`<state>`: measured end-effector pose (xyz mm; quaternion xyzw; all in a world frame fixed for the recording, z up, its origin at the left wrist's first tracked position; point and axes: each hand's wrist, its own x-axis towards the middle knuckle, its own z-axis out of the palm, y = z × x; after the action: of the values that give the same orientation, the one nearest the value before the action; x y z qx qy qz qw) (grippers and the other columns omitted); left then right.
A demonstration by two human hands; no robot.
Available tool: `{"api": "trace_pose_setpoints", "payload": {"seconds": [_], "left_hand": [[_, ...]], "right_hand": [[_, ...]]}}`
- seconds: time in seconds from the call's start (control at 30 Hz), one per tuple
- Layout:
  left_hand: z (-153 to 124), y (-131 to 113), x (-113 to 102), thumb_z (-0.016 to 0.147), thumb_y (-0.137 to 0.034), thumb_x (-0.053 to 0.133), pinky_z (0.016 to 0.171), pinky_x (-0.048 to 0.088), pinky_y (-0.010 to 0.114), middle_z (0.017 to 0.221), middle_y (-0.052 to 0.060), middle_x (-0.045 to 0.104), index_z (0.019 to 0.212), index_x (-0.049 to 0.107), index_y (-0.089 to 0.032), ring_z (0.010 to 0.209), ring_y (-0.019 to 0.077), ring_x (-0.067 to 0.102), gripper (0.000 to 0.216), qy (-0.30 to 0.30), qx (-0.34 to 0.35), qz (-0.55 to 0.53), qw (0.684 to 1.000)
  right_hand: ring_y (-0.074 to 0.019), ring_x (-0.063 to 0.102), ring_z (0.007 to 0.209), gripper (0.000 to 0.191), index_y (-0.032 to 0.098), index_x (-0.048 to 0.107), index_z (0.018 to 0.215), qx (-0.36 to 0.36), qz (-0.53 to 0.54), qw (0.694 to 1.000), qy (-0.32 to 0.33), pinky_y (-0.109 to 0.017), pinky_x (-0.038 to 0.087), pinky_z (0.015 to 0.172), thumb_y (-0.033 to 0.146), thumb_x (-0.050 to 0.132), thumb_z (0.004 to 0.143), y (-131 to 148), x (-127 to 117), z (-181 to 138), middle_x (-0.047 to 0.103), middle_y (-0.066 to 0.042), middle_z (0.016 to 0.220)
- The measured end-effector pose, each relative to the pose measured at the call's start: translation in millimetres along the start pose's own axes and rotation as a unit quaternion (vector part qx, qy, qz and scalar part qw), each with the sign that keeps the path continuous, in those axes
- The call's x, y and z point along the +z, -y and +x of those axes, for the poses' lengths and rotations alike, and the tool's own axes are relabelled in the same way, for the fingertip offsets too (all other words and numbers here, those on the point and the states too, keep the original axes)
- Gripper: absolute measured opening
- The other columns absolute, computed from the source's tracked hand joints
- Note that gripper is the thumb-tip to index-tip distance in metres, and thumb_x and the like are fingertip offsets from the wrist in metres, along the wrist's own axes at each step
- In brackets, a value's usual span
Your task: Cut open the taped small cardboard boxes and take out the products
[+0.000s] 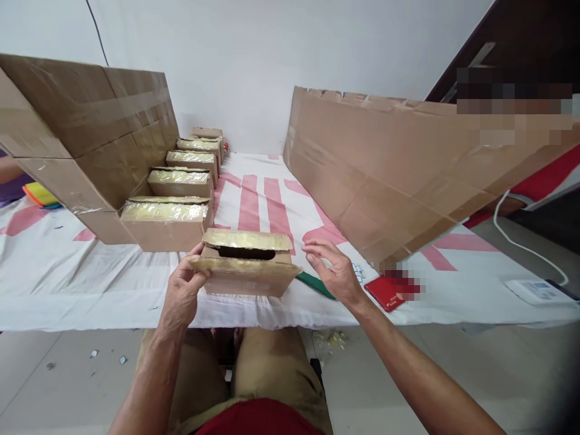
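Observation:
A small cardboard box (247,284) with taped flaps lies at the table's near edge, its top flaps partly open with a dark gap between them. My left hand (181,293) grips the box's left end, thumb on the near flap. My right hand (333,272) hovers just right of the box, fingers spread and curved, touching nothing.
A row of several taped small boxes (167,220) runs back along a large cardboard carton (90,133) on the left. A big cardboard sheet (385,175) leans at right. A red booklet (387,293), a green strip (317,284), a white cable (521,241) and a white device (537,291) lie on the cloth-covered table (67,284).

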<state>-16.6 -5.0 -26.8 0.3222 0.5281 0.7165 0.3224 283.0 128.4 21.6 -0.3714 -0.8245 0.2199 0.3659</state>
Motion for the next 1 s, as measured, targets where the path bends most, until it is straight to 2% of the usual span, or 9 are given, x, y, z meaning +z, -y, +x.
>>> {"api": "trace_pose_setpoints", "payload": {"seconds": [0.1, 0.23, 0.3, 0.4, 0.53, 0.67, 0.77, 0.9, 1.0], "left_hand": [[-1, 2, -3, 0.070, -0.046, 0.088, 0.108, 0.049, 0.044, 0.159, 0.015, 0.054, 0.071, 0.058, -0.020, 0.144, 0.0373, 0.052, 0.041, 0.022, 0.023, -0.005, 0.999], [-3, 5, -5, 0.068, -0.051, 0.091, 0.108, 0.048, 0.044, 0.163, 0.015, 0.050, 0.072, 0.059, -0.019, 0.144, 0.0378, 0.052, 0.045, 0.023, 0.030, -0.021, 0.999], [-4, 3, -4, 0.065, -0.053, 0.093, 0.108, 0.048, 0.044, 0.162, 0.014, 0.051, 0.071, 0.060, -0.019, 0.144, 0.0382, 0.053, 0.047, 0.025, 0.032, -0.025, 0.999], [-6, 1, -5, 0.064, -0.057, 0.093, 0.106, 0.049, 0.044, 0.160, 0.014, 0.053, 0.069, 0.062, -0.020, 0.142, 0.0389, 0.053, 0.049, 0.036, 0.037, -0.020, 0.998], [-9, 5, -10, 0.071, -0.054, 0.091, 0.108, 0.049, 0.044, 0.161, 0.012, 0.052, 0.071, 0.064, -0.020, 0.142, 0.0379, 0.054, 0.044, 0.053, 0.052, -0.016, 0.997], [-11, 13, -14, 0.077, -0.048, 0.088, 0.111, 0.046, 0.044, 0.162, 0.013, 0.050, 0.073, 0.064, -0.019, 0.143, 0.0363, 0.053, 0.037, 0.046, 0.065, -0.005, 0.997], [-13, 13, -13, 0.075, -0.044, 0.089, 0.111, 0.047, 0.044, 0.162, 0.013, 0.051, 0.074, 0.064, -0.019, 0.144, 0.0365, 0.053, 0.036, 0.051, 0.069, 0.001, 0.996], [-15, 10, -11, 0.075, -0.040, 0.089, 0.111, 0.047, 0.044, 0.160, 0.014, 0.052, 0.074, 0.063, -0.020, 0.145, 0.0365, 0.052, 0.033, 0.051, 0.058, 0.004, 0.997], [-15, 10, -11, 0.074, -0.040, 0.090, 0.109, 0.048, 0.044, 0.158, 0.014, 0.054, 0.074, 0.064, -0.020, 0.143, 0.0363, 0.054, 0.033, 0.045, 0.064, 0.005, 0.997]], "right_hand": [[-0.0265, 0.064, 0.126, 0.025, 0.025, 0.074, 0.113, -0.024, 0.029, 0.999, 0.027, -0.046, 0.049, 0.112, 0.038, 0.062, 0.095, 17, 1, 17, 0.071, -0.010, 0.130], [-0.0289, 0.057, 0.138, 0.047, 0.024, 0.070, 0.128, -0.058, -0.036, 0.988, 0.137, -0.051, 0.041, 0.119, 0.033, 0.076, 0.083, 25, 13, 42, 0.064, -0.011, 0.146], [-0.0307, 0.058, 0.137, 0.045, 0.022, 0.071, 0.126, -0.069, -0.084, 0.980, 0.164, -0.051, 0.042, 0.115, 0.029, 0.076, 0.082, 28, 20, 52, 0.065, -0.013, 0.146], [-0.0266, 0.069, 0.118, 0.021, 0.019, 0.076, 0.107, -0.069, -0.102, 0.982, 0.143, -0.041, 0.048, 0.103, 0.028, 0.062, 0.094, 35, 27, 63, 0.076, -0.012, 0.125], [-0.0199, 0.071, 0.092, 0.032, 0.019, 0.076, 0.105, -0.029, -0.118, 0.989, 0.085, -0.028, 0.048, 0.083, 0.031, 0.047, 0.104, 40, 31, 82, 0.080, -0.007, 0.100], [-0.0211, 0.071, 0.097, 0.036, 0.020, 0.077, 0.111, 0.012, -0.212, 0.975, 0.065, -0.029, 0.046, 0.084, 0.030, 0.043, 0.105, 32, 42, 109, 0.080, -0.007, 0.106], [-0.0237, 0.068, 0.108, 0.031, 0.021, 0.078, 0.115, 0.021, -0.239, 0.968, 0.069, -0.031, 0.046, 0.089, 0.026, 0.050, 0.102, 21, 54, 123, 0.078, -0.008, 0.118], [-0.0286, 0.064, 0.111, 0.026, 0.019, 0.080, 0.112, 0.017, -0.267, 0.960, 0.084, -0.038, 0.044, 0.094, 0.024, 0.060, 0.096, 14, 64, 127, 0.076, -0.013, 0.118], [-0.0322, 0.060, 0.115, 0.026, 0.018, 0.079, 0.114, -0.009, -0.283, 0.956, 0.073, -0.043, 0.040, 0.097, 0.020, 0.061, 0.095, 22, 63, 120, 0.073, -0.016, 0.122]]}}
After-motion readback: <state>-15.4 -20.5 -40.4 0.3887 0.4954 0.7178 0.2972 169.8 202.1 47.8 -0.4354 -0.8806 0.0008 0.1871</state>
